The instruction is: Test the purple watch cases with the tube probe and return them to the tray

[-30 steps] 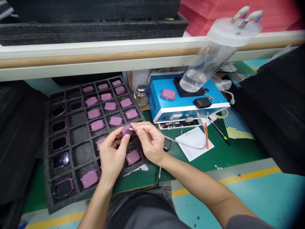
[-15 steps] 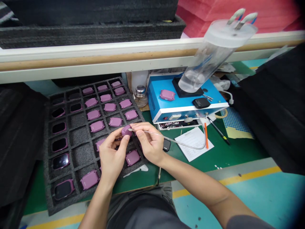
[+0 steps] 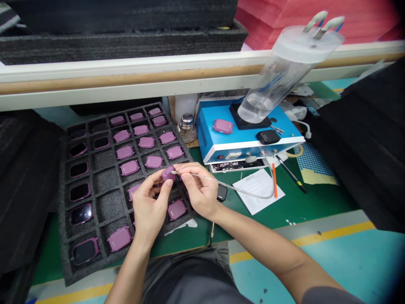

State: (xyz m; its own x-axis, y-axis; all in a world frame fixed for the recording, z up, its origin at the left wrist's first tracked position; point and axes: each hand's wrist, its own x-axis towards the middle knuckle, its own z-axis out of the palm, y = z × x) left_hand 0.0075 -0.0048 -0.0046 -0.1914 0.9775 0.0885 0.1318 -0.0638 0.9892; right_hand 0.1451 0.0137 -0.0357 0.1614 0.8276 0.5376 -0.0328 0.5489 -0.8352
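Between the thumb and fingers of my left hand (image 3: 151, 200) is a purple watch case (image 3: 168, 173), tilted on edge above the foam tray. My right hand (image 3: 201, 190) pinches the end of a thin clear tube (image 3: 236, 188), whose tip touches the side of the case. From there the tube loops back to the front of a blue machine (image 3: 215, 145). Under both hands lies the dark foam tray (image 3: 109, 181), with purple watch cases in many compartments, some face down and a left column showing black screens. Fingers hide some compartments.
A clear cylinder (image 3: 264, 90) with liquid stands on the machine, beside another purple case (image 3: 223, 126) and a black one (image 3: 268, 136). A paper sheet (image 3: 253, 200), an orange stick (image 3: 274, 180) and a black pen (image 3: 291, 174) lie right. A glass bottle (image 3: 187, 128) stands behind; a white shelf edge (image 3: 126, 82) crosses above.
Both hands keep nearly the same pose, with the tube tip still at the watch case. The whole view has shifted very slightly.
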